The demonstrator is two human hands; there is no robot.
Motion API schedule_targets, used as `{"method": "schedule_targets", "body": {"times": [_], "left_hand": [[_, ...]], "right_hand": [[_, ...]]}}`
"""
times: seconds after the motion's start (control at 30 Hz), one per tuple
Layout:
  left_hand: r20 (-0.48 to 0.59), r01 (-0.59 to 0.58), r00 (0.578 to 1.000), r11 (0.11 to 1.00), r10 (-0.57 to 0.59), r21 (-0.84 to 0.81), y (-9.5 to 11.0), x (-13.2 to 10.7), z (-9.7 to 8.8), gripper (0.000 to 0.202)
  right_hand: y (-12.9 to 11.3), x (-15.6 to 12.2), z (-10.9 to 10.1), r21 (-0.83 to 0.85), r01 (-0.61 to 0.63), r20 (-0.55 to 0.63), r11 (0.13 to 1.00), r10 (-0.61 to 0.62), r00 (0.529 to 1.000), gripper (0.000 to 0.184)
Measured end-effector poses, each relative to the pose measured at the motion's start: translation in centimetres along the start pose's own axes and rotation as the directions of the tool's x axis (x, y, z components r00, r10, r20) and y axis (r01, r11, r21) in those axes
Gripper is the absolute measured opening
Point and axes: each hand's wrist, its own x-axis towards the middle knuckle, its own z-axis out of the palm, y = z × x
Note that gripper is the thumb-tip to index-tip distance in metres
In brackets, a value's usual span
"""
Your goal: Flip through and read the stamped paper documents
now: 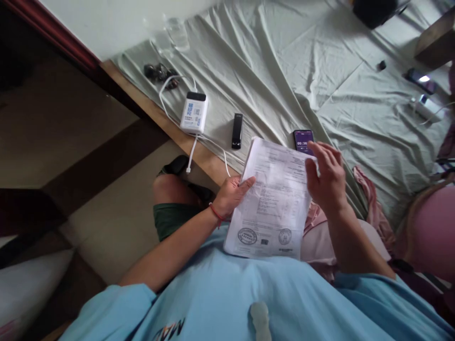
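I hold a stack of printed paper sheets [273,203] with round stamps near the bottom, over my lap. My left hand [232,194] grips the stack's left edge, thumb on top. My right hand [327,177] pinches the upper right corner of the top sheet, fingers curled around it. A phone [302,139] with a lit timer screen lies on the bed just beyond the paper, partly hidden by my right hand.
A pale green sheet [270,71] covers the bed. On it lie a white power bank [194,112] with cable, a small black device [237,130], dark earbuds [159,73], another phone [422,80] at far right. Pink cloth [369,203] lies by my right arm.
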Motion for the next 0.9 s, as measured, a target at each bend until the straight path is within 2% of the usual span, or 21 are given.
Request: {"method": "schedule_targets", "body": {"times": [0.07, 0.17, 0.23, 0.3, 0.37, 0.43, 0.53, 0.63, 0.73, 0.8, 0.9], "left_hand": [[0.007, -0.004, 1.0, 1.0, 0.004, -0.008, 0.5, -0.5, 0.3, 0.054], [0.031, -0.009, 0.999, 1.0, 0.009, -0.021, 1.1, -1.0, 0.3, 0.056], [0.041, -0.025, 0.999, 1.0, 0.026, -0.005, 1.1, -1.0, 0.2, 0.06], [0.014, -0.089, 0.996, 0.996, 0.089, 0.032, 0.7, -0.9, 0.1, 0.064], [-0.021, -0.155, 0.987, 0.986, 0.157, 0.062, 0.2, -0.7, -0.1, 0.065], [-0.031, -0.169, 0.985, 0.984, 0.171, 0.056, -0.2, -0.5, -0.2, 0.066], [0.019, -0.155, 0.988, 0.987, 0.155, 0.03, 0.2, -0.2, -0.6, 0.06], [0.033, -0.207, 0.978, 0.977, 0.205, 0.06, 1.5, 0.5, -0.8, 0.049], [-0.113, -0.264, 0.953, 0.953, 0.282, 0.15, 2.5, 1.5, -0.4, 0.036], [-0.193, -0.258, 0.936, 0.946, 0.295, 0.196, 2.4, 2.1, -0.1, 0.03], [-0.231, -0.169, 0.956, 0.983, 0.182, 0.074, 1.3, 3.0, 0.0, 0.03]], "right_hand": [[-0.8, 2.6, 0.3, -0.047, 0.089, 0.085, 0.995, -0.085, 0.993, 0.042], [-1.4, 4.9, 1.3, -0.046, 0.152, 0.207, 0.987, -0.14, 0.968, 0.038], [-1.4, 5.7, 1.9, 0.014, 0.146, 0.296, 0.989, -0.144, 0.944, 0.038], [-1.4, 6.2, 2.5, 0.054, 0.12, 0.364, 0.991, -0.132, 0.922, 0.038], [-1.5, 6.5, 2.9, 0.063, 0.097, 0.425, 0.993, -0.115, 0.898, 0.036], [-1.8, 6.9, 3.1, 0.052, 0.068, 0.481, 0.996, -0.085, 0.873, 0.034], [-2.3, 7.3, 3.2, 0.022, 0.038, 0.504, 0.999, -0.043, 0.862, 0.033], [-2.9, 7.4, 3.3, 0.027, 0.071, 0.502, 0.997, -0.075, 0.862, 0.033], [-3.5, 7.5, 3.8, 0.031, 0.11, 0.516, 0.993, -0.111, 0.849, 0.032], [-3.6, 7.5, 4.5, 0.012, 0.115, 0.522, 0.993, -0.104, 0.847, 0.032], [-3.1, 7.7, 6.0, -0.007, 0.126, 0.528, 0.992, -0.104, 0.843, 0.032]]}}
